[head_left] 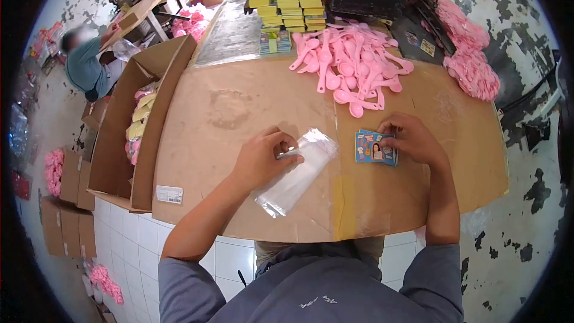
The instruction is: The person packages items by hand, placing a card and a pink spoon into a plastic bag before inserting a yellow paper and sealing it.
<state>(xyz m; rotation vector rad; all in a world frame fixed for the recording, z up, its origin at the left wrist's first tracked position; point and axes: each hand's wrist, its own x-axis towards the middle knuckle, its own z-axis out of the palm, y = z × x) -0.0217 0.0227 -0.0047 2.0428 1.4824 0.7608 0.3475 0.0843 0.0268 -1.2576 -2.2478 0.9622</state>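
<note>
A stack of clear plastic bags [299, 173] lies slanted on the cardboard-covered table in front of me. My left hand [266, 158] is curled over its left edge, thumb and fingers pinching the film of a bag. To the right, my right hand [412, 137] grips a small stack of blue printed cards [373, 148] by its right side, thumb on top. The top card carries a picture of a person and small colourful drawings. Beyond the cards is a heap of pink plastic spoons [356, 66].
Yellow-edged card stacks [290, 3] stand at the back. A long open carton [149, 143] with packed goods flanks the table's left side. Pink bundles [472, 54] lie at the back right. Another person [89, 63] sits at far left, beside a wooden bench.
</note>
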